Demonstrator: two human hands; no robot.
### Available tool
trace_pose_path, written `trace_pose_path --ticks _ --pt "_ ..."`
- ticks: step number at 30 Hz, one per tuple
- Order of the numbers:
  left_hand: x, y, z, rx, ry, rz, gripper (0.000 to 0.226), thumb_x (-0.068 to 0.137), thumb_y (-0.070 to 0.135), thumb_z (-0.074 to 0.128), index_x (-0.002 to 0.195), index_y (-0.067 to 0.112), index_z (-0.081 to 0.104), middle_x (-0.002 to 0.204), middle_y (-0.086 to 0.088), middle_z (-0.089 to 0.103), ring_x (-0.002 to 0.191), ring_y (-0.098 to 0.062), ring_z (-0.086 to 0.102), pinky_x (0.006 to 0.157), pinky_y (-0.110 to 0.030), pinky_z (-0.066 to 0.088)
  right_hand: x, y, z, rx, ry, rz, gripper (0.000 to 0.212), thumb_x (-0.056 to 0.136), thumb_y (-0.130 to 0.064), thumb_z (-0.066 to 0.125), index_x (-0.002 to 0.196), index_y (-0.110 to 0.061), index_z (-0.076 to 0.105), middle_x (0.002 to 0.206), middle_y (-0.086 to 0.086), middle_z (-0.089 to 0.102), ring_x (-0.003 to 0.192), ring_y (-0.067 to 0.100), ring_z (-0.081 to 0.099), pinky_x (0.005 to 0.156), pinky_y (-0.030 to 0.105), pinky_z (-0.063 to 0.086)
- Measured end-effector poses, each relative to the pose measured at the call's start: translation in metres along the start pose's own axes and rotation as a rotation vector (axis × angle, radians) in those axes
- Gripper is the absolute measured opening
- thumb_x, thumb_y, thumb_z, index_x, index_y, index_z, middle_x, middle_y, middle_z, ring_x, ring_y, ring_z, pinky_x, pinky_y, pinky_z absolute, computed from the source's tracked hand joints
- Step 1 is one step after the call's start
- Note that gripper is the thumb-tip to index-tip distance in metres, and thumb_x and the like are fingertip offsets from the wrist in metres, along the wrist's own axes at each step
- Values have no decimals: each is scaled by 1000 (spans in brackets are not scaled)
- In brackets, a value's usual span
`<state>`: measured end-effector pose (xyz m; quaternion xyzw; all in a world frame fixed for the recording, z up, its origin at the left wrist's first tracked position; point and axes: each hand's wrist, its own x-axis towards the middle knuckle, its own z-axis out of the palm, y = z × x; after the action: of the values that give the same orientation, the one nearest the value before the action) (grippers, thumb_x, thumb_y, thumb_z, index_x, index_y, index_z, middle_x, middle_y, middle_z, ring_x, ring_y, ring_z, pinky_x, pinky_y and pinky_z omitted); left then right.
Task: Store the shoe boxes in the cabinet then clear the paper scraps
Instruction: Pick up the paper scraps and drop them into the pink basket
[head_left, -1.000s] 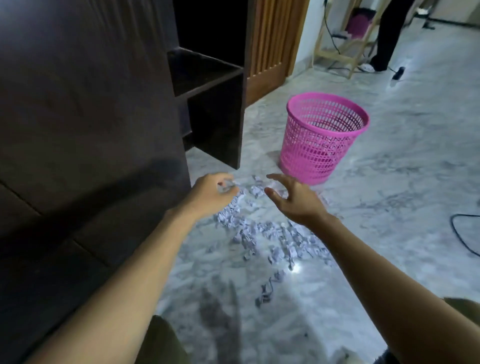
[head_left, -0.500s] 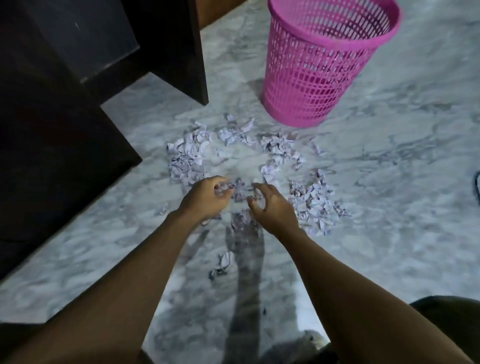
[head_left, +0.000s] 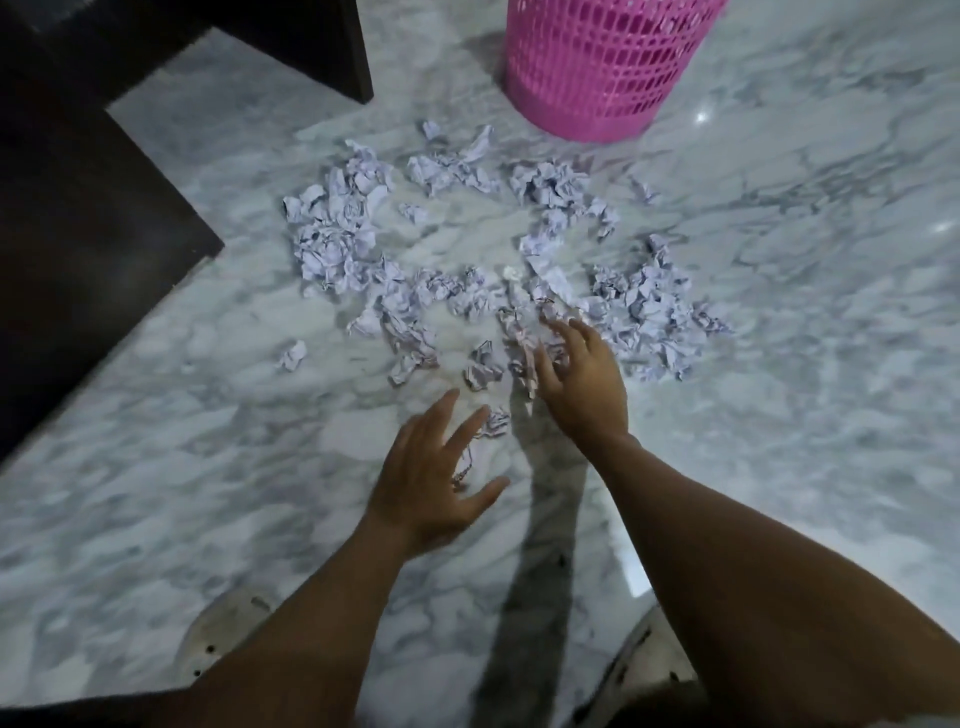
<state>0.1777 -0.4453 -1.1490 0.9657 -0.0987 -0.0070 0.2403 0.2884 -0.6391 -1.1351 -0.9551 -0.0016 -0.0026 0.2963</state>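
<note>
Several crumpled pale paper scraps lie scattered on the marble floor in front of me. My left hand hovers low over the floor with fingers spread, its fingertips beside a small scrap. My right hand reaches into the near edge of the pile, fingers spread over the scraps and touching them. Neither hand holds anything that I can see. A pink mesh waste basket stands just beyond the scraps. The dark cabinet fills the left side. No shoe boxes are in view.
The cabinet's corner juts toward the pile at left, and a dark panel foot stands at the top. My sandalled feet are at the bottom of the view. Bare marble floor stretches to the right.
The view has dropped closer to the floor. Both hands went from curled fingers near each other to spread fingers, the left hand pulling back toward me, the right staying on the pile.
</note>
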Motion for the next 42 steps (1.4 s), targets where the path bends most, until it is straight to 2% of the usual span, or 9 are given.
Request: trace_pose_path --ticks 4,9,14,22,25,29,35,38,42 --pt "-2 -1 31 32 66 25 62 89 52 57 142 21 47 150 -14 39 140 -30 37 112 -52 32 -13 7 2 -28 23 -9 48 95 -36 56 137 -12 55 140 15 52 129 31 47 105 46 43" --pt "20 -3 43 -64 147 -50 37 95 36 52 119 9 60 142 -19 47 133 -35 42 103 -49 45 -18 11 5 -12 18 -7 48 96 -39 55 136 -14 55 140 12 52 129 30 48 103 47 45" --pt "49 -9 40 -106 212 -54 26 100 27 52 102 2 59 142 -22 44 138 -34 37 101 -48 46 -10 31 -12 -46 195 0 55 90 -49 53 133 -15 57 138 19 53 126 37 50 102 58 41" --pt "104 -1 32 -47 297 6 36 102 35 41 104 3 58 149 -25 35 140 -37 33 109 -53 37 33 77 -37 -168 156 322 105 71 -85 51 154 -25 27 161 21 14 150 34 13 117 61 13" --pt "116 2 35 -49 190 -68 43 100 46 37 116 10 54 158 -19 22 147 -32 17 116 -50 24 36 80 -25 -195 77 218 110 66 -92 35 152 -23 30 158 24 22 143 38 29 116 55 25" --pt "126 -3 35 -94 122 -62 41 97 40 49 129 15 46 160 -14 18 148 -29 16 118 -50 23 34 65 -5 -119 70 -27 101 71 -89 42 146 -22 42 146 20 41 128 38 47 102 52 44" --pt "132 -15 32 -57 65 -3 51 97 34 42 146 24 36 161 -5 19 149 -20 14 119 -50 19 46 65 -11 -124 21 -278 112 61 -87 59 150 -22 40 158 19 25 140 31 36 109 35 29" --pt "134 -10 28 -82 65 -25 48 98 31 42 145 26 40 156 -5 29 145 -23 23 117 -48 26 56 62 -14 -127 -105 -378 115 58 -88 61 151 -27 34 161 19 13 146 32 25 116 42 24" --pt "133 -9 29 -97 106 3 44 94 27 42 136 16 53 146 -12 43 136 -29 36 110 -51 35 60 50 9 -145 -102 -518 90 72 -78 63 144 -27 48 150 23 37 133 35 42 107 48 38"
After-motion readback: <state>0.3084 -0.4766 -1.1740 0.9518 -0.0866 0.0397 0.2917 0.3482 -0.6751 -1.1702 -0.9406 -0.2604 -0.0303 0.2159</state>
